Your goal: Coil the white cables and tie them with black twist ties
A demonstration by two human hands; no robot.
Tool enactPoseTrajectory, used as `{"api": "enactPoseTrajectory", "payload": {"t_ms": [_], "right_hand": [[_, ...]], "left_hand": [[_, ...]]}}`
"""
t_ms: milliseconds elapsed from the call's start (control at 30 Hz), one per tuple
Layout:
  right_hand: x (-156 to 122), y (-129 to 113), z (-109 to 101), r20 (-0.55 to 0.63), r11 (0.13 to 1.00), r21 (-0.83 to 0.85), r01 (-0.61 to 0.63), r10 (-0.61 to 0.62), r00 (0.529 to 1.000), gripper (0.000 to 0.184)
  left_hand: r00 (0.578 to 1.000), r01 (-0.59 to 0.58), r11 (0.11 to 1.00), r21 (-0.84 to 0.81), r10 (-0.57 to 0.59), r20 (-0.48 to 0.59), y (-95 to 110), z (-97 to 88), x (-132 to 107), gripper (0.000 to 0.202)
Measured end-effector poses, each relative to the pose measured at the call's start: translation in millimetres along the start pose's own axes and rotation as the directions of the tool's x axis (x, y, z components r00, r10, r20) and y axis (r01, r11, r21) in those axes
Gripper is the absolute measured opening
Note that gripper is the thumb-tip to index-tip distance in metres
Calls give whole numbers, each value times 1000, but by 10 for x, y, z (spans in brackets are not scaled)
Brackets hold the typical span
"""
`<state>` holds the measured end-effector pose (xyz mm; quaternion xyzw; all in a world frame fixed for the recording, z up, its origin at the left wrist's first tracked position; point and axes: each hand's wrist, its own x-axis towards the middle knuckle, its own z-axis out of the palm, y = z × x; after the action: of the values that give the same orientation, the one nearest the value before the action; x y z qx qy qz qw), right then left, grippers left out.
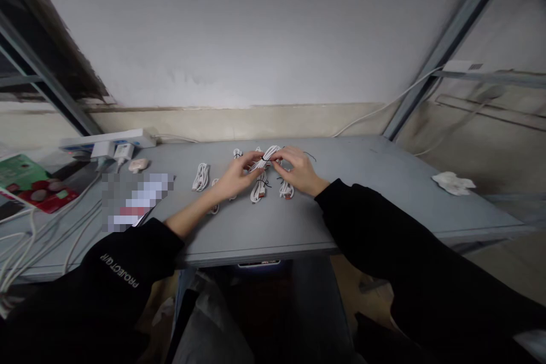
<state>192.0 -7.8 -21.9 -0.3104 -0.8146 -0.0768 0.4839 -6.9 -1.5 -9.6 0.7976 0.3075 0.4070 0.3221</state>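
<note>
1. In the head view, held a white coil (271,152) in both hands over the bench (367,210), in front of the wall.
2. Clamped left hand (234,175), thumb against fingers, on the coil's lower left; pinched right hand (297,168), seemingly on the dark tie (266,160) at the coil's middle.
3. Seemed, by judgement, to be at the tying step, with tie already across the loops.
4. Called next, probably, for a steady left hold and a twist of the tie by right fingertips, without crushing the loops.
5. Looked slim and bunched, as for the coil: strands side by side, slanting up to the right. Could not tell whether twisted fast or loose.
6. Showed, near the hands, more coils: one at left (200,177), two below, centre (258,190) and right (286,189), the latter pair with dark ties.
</note>
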Motion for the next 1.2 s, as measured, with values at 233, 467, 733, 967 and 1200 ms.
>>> {"api": "enactPoseTrajectory", "payload": {"t_ms": [233, 467, 733, 967, 1200], "right_hand": [[6, -39, -14, 27, 995, 97, -13, 10, 1000, 4], [-14, -54, -18, -25, 989, 132, -61, 65, 998, 11], [-41, -63, 13, -30, 994, 113, 4, 0, 1000, 23], [-50, 46, 21, -71, 984, -14, -177, 175, 982, 19], [-64, 153, 31, -103, 971, -64, -230, 223, 969, 16]], "left_hand": [[1000, 28, 996, -81, -27, 17, -21, 52, -20, 31], [999, 11, 989, -146, -6, 36, 51, 35, -12, 27], [1000, 10, 993, -119, -7, 23, 22, 29, -8, 25], [998, 61, 954, -292, -59, 15, 1, 12, 27, 28], [978, 198, 853, -483, -208, 33, -9, -16, 66, 18]]}}
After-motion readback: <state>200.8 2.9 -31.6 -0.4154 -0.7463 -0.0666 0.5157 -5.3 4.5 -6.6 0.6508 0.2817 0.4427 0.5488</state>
